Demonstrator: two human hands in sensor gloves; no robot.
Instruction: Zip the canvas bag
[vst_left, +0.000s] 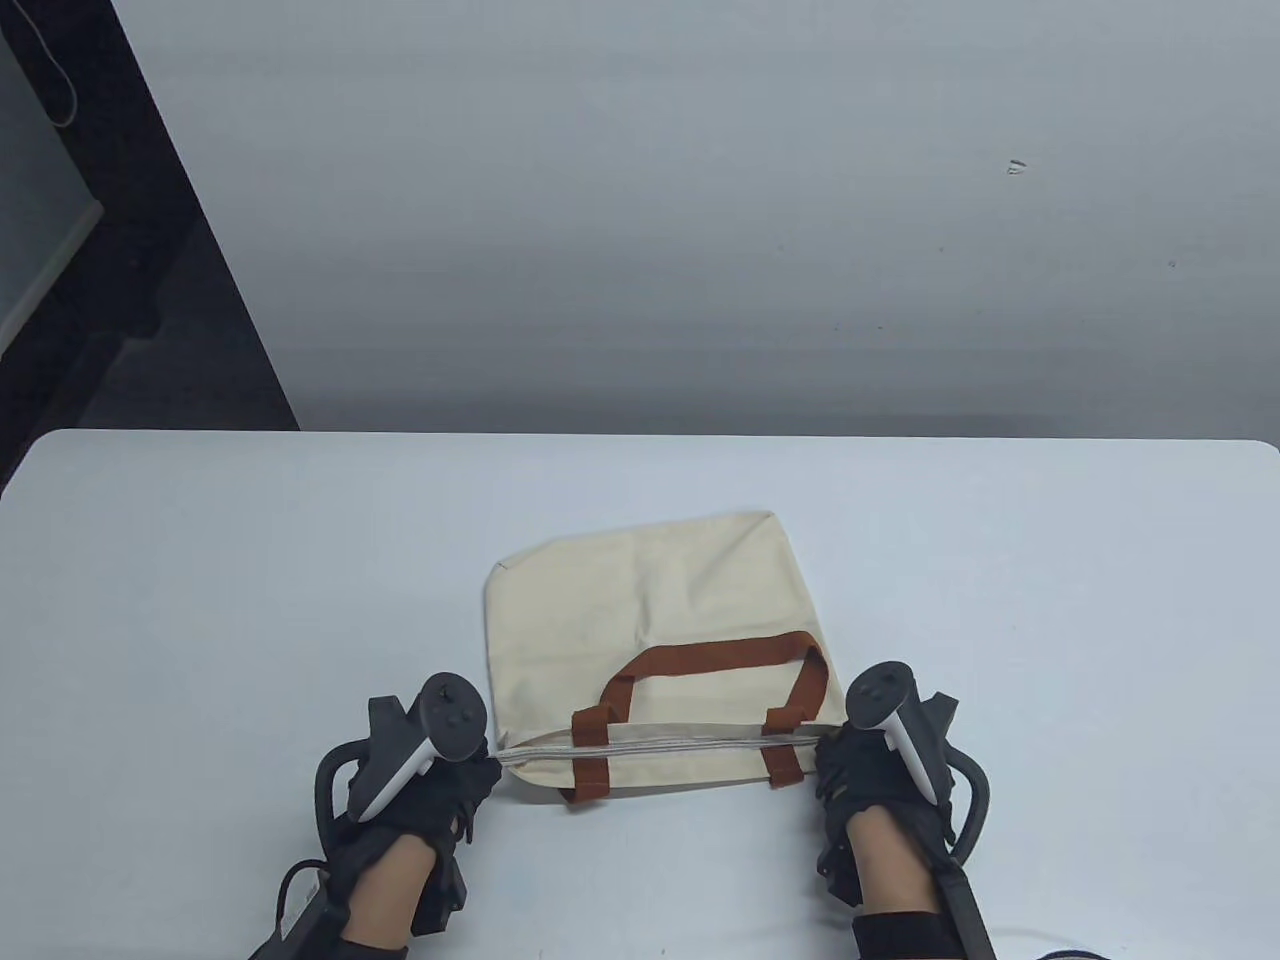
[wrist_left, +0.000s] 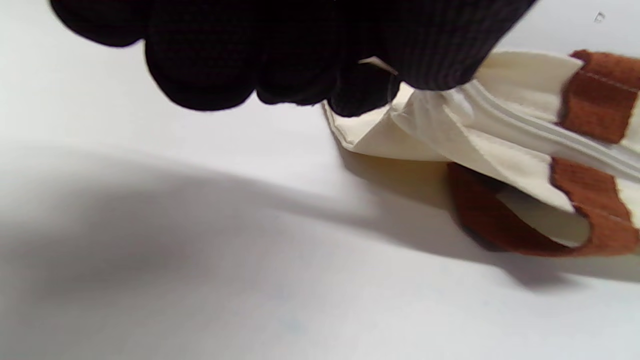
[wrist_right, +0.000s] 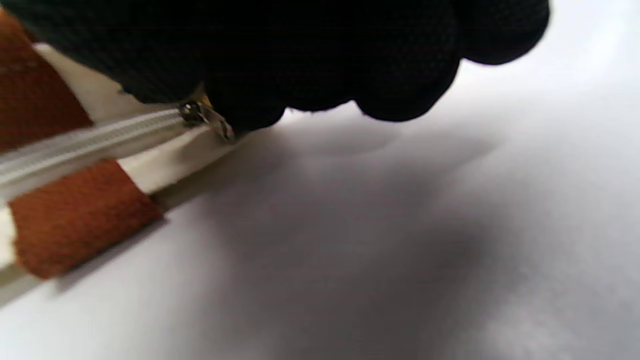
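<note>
A cream canvas bag (vst_left: 640, 620) with brown handles (vst_left: 725, 660) lies flat on the white table (vst_left: 200, 600), its zipper edge (vst_left: 660, 745) toward me. My left hand (vst_left: 480, 765) pinches the bag's left corner (wrist_left: 395, 107) at the zipper's end. My right hand (vst_left: 835, 760) grips the metal zipper pull (wrist_right: 207, 117) at the bag's right end. The white zipper (wrist_right: 90, 142) looks closed along the length that shows between my hands.
A grey wall (vst_left: 700, 200) stands behind the table's far edge. A dark panel (vst_left: 120, 250) runs down the left. Bare tabletop lies on both sides of the bag.
</note>
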